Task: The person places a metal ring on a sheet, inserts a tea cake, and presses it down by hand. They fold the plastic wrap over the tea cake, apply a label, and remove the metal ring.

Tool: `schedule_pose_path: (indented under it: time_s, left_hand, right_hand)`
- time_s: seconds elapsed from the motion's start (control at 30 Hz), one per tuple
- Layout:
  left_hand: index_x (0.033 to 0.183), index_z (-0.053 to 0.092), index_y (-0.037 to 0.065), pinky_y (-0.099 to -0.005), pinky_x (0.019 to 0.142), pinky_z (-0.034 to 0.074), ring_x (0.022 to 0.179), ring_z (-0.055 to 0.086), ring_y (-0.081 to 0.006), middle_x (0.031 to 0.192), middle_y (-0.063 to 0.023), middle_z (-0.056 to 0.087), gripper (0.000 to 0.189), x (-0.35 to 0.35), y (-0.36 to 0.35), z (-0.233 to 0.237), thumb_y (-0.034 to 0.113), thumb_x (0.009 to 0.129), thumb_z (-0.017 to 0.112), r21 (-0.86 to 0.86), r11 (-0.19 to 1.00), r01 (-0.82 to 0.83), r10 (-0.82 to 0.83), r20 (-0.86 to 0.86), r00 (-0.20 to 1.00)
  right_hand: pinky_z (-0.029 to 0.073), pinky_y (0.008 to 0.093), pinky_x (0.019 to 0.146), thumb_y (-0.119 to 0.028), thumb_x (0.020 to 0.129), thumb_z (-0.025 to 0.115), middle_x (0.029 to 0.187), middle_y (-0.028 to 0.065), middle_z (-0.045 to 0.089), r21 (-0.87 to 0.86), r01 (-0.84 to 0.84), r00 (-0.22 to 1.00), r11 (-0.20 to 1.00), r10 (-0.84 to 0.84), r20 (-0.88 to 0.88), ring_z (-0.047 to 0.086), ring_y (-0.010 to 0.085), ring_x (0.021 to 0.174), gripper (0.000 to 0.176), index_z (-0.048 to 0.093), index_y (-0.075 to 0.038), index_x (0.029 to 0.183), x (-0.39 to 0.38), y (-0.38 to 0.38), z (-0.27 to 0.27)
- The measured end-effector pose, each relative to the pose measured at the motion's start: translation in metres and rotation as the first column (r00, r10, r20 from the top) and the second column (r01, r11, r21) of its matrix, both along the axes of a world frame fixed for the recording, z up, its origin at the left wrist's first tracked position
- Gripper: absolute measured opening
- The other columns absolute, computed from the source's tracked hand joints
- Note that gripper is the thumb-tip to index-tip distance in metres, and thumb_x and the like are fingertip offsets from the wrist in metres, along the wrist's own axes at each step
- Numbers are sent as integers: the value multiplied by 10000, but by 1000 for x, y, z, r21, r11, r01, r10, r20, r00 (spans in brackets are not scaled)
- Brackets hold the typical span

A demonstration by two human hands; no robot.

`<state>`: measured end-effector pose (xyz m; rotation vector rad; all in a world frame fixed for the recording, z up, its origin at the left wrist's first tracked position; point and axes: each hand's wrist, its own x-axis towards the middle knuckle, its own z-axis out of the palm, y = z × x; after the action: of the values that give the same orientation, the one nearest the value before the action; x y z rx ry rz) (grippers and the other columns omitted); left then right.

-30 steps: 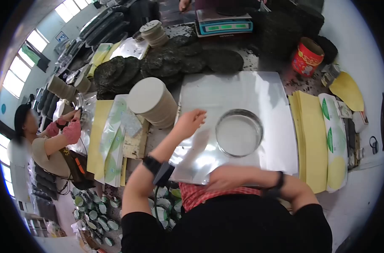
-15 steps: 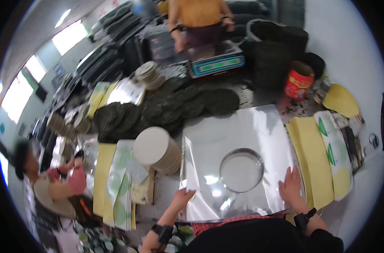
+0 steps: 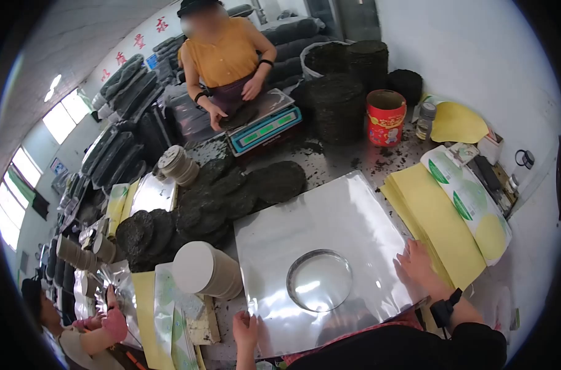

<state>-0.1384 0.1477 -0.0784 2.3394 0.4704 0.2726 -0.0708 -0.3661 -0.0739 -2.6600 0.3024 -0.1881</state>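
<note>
A stack of shiny silver foil sheets (image 3: 305,228) lies in front of me, with a thin metal ring (image 3: 291,285) on it and only foil showing inside the ring. At the near left corner my left hand (image 3: 246,330) pinches the sheet's edge between thumb and fingers. My right hand (image 3: 419,265) rests on the right edge, fingers apart and lying flat. Left of the foil stands a stack of round pale discs (image 3: 209,270). Dark, flat, round cakes (image 3: 231,197), seemingly dried seaweed, are heaped beyond the foil.
Yellow paper sheets (image 3: 440,225) and green-printed white bags (image 3: 468,200) lie on the right. Farther back are a red tin (image 3: 386,117), a jar (image 3: 425,120) and tall dark stacks (image 3: 337,111). A co-worker handles a dark cake at a scale (image 3: 265,129); another person in pink gloves works at left.
My view has turned, showing more of the co-worker at the scale. A dark cake now shows under that person's hand. Both my hands stay at the foil's edges; the ring still lies on it.
</note>
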Motion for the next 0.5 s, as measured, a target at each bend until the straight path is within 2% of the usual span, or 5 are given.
schedule_pose_path:
  time_s: [0.03, 0.07, 0.13, 0.2, 0.5]
  left_hand:
    - [1041, 589, -13, -432, 738, 482, 800, 608, -341, 956, -178, 614, 345, 2, -4, 4, 218, 805, 688, -115, 990, -79, 78, -13, 997]
    - [1110, 566, -21, -424, 761, 498, 840, 637, -355, 891, -191, 649, 397, 5, -3, 11, 258, 840, 650, 113, 994, 9, 0, -84, 997]
    - [1109, 551, -27, -443, 753, 504, 846, 651, -377, 833, -214, 667, 432, 19, -15, 36, 326, 868, 613, 115, 993, -4, 39, -306, 951]
    - [1046, 563, -20, -497, 710, 499, 819, 643, -427, 833, -243, 666, 448, 24, -2, 9, 402, 895, 551, 145, 986, 83, -44, -255, 966]
    - [1047, 549, -20, -536, 663, 490, 746, 626, -460, 799, -264, 651, 436, 27, -15, 0, 398, 932, 498, 254, 965, 64, 8, -272, 962]
  right_hand:
    - [445, 481, 884, -373, 821, 650, 1208, 240, 530, -38, 12, 1000, 999, -12, -4, 533, 402, 1056, 575, 483, 4, 1221, 6, 0, 1]
    - [458, 477, 861, -392, 837, 637, 1187, 240, 551, -79, 16, 1000, 997, -17, -8, 556, 398, 1036, 563, 492, 4, 1211, 13, 1, 2]
    - [478, 481, 804, -426, 864, 605, 1064, 242, 608, -17, 69, 993, 997, -70, -98, 601, 404, 949, 526, 514, 0, 1157, 24, -2, 8]
    - [490, 518, 711, -457, 900, 550, 830, 234, 660, -39, 114, 981, 993, -118, -157, 643, 422, 798, 466, 558, -4, 1007, 30, 3, 18]
    - [468, 513, 714, -438, 908, 537, 823, 258, 629, 40, -29, 980, 999, 36, -197, 611, 435, 809, 449, 590, 6, 872, 40, -21, 2]
